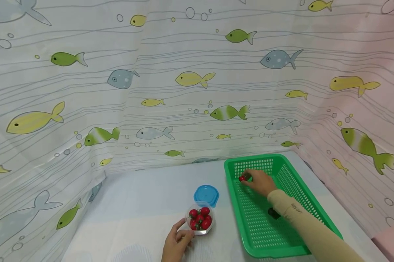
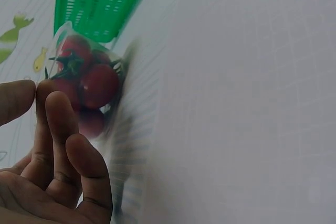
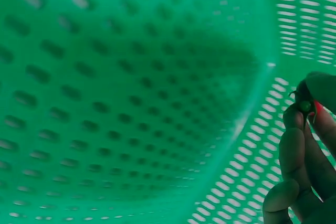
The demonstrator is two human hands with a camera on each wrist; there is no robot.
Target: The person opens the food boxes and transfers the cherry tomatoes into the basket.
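In the head view, my left hand [image 1: 176, 243] holds a small clear plastic tub [image 1: 201, 232] by its near left side. Several red cherry tomatoes [image 2: 100, 86] with green stems fill this tub. Over the far left part of a green perforated basket [image 1: 244, 233], my right hand [image 1: 260, 182] pinches a single cherry tomato [image 1: 242, 178] between thumb and fingers. The right wrist view shows the green stem end of that tomato [image 3: 317, 109] at the fingertips; most of its body is hidden by them.
A blue lid [image 1: 206, 195] lies flat just behind the tub, left of the basket. The white table [image 1: 134, 203] meets fish-patterned sheeting [image 1: 190, 120] at the back and sides. The basket's raised rim [image 1: 234, 207] stands between the tub and the right hand.
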